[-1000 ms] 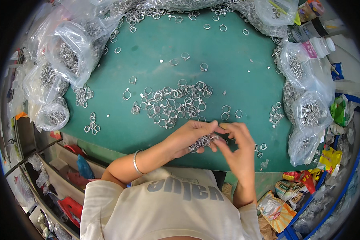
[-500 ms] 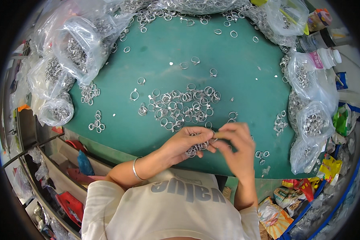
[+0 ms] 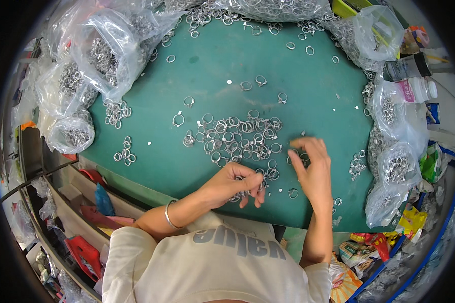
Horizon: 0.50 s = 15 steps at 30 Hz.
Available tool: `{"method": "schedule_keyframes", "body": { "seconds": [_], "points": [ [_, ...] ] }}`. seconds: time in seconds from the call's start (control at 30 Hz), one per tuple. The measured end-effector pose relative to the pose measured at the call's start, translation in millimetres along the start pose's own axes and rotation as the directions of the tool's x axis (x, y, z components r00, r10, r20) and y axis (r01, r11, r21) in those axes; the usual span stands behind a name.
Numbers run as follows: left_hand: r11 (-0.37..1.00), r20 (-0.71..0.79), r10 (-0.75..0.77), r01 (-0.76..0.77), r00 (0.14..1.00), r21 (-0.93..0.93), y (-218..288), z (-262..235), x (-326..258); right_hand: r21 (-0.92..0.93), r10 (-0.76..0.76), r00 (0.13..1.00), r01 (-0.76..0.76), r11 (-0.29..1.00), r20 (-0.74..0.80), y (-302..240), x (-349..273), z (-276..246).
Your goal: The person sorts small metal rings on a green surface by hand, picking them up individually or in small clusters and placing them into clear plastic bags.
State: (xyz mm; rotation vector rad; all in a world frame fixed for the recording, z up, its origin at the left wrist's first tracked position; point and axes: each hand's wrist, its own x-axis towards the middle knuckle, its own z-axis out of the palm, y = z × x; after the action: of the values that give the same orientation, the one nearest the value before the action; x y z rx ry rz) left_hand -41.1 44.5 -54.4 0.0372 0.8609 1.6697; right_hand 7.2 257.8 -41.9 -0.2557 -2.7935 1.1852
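On the green desk (image 3: 207, 65) we see a loose heap of small metal rings (image 3: 240, 134) spread across the middle, with single rings scattered around it. Our left hand (image 3: 232, 184) sits at the near edge of the heap, fingers curled shut around a small bunch of rings (image 3: 247, 191) that dangles below the knuckles. Our right hand (image 3: 312, 169) lies just beside it to the right, fingers bent and spread, the fingertips touching a ring at the heap's right edge; we cannot tell whether it actually pinches that ring. A thin bangle (image 3: 169, 216) circles the left wrist. Clear plastic bags of rings (image 3: 93, 55) pile up along the left rim of the desk, and more such bags (image 3: 397, 166) line the right side.
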Motion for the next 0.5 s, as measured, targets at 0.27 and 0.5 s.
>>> {"method": "schedule_keyframes", "body": {
  "seconds": [0.27, 0.5],
  "points": [
    [0.997, -0.083, -0.046, 0.041, 0.995, -0.068, 9.3, 8.6, -5.2, -0.138, -0.038, 0.996, 0.027, 0.990, -0.077, -3.6, 19.8, 18.9],
    [0.997, -0.105, -0.083, 0.082, 0.991, -0.014, 6.0, 1.6, -6.7, -0.262, -0.122, 0.990, 0.098, 0.960, -0.077, -16.6, 18.4, 12.2]
  ]
}}
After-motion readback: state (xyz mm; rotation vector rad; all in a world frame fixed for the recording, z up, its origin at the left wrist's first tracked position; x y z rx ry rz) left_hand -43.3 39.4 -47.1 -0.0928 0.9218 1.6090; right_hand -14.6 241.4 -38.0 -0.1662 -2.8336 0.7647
